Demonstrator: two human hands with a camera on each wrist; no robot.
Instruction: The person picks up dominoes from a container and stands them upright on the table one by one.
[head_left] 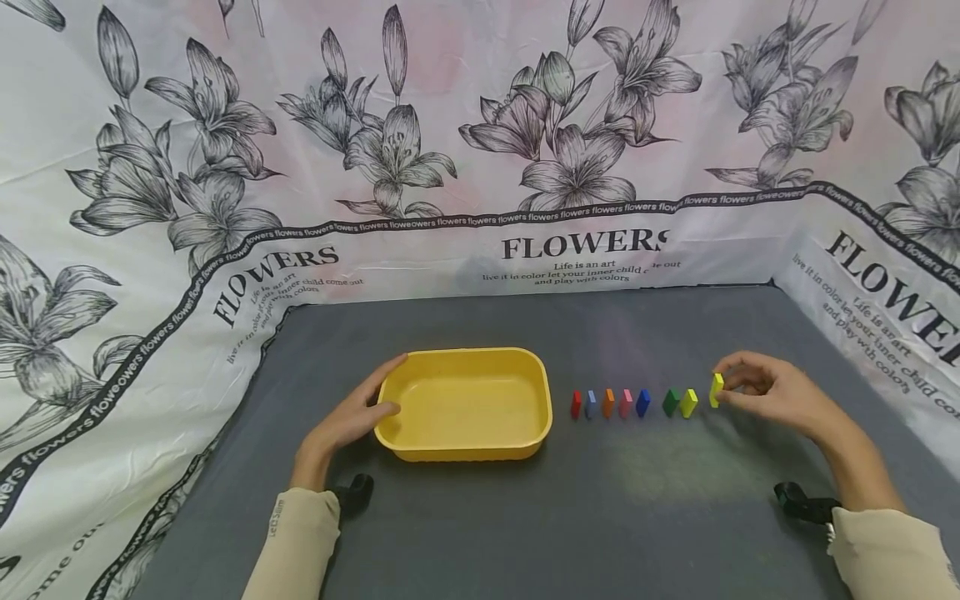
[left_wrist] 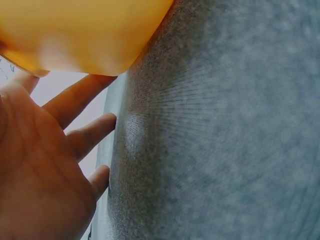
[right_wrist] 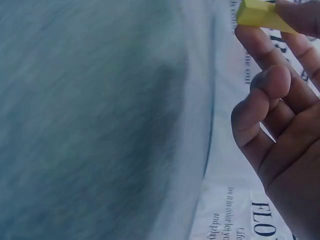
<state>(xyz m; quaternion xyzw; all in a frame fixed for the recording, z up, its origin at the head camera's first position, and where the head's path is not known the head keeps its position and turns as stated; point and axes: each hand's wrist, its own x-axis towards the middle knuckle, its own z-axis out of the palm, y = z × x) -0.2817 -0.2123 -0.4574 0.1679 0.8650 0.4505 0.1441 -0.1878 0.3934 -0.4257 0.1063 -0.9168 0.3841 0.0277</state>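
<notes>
My left hand (head_left: pixel 352 417) holds the left side of a yellow plastic tub (head_left: pixel 465 452), its thumb over the rim. In the left wrist view the other fingers (left_wrist: pixel 82 100) spread along and below the tub's outer wall. My right hand (head_left: pixel 780 392) pinches a small yellow domino block (head_left: pixel 716 390) upright between thumb and fingers. The right wrist view shows that block (right_wrist: pixel 262 15) at the fingertips, the other fingers curled below. Just left of it, another yellow block (head_left: pixel 689 403) stands beside a green block (head_left: pixel 671 402) on the dark table.
Further left in the row stand a blue block (head_left: pixel 642 403), a pink block (head_left: pixel 626 404), an orange block (head_left: pixel 608 403), a light blue block (head_left: pixel 591 405) and a red block (head_left: pixel 576 404) near the tub. Flower-printed cloth (head_left: pixel 450 267) borders the grey table (head_left: pixel 525 533).
</notes>
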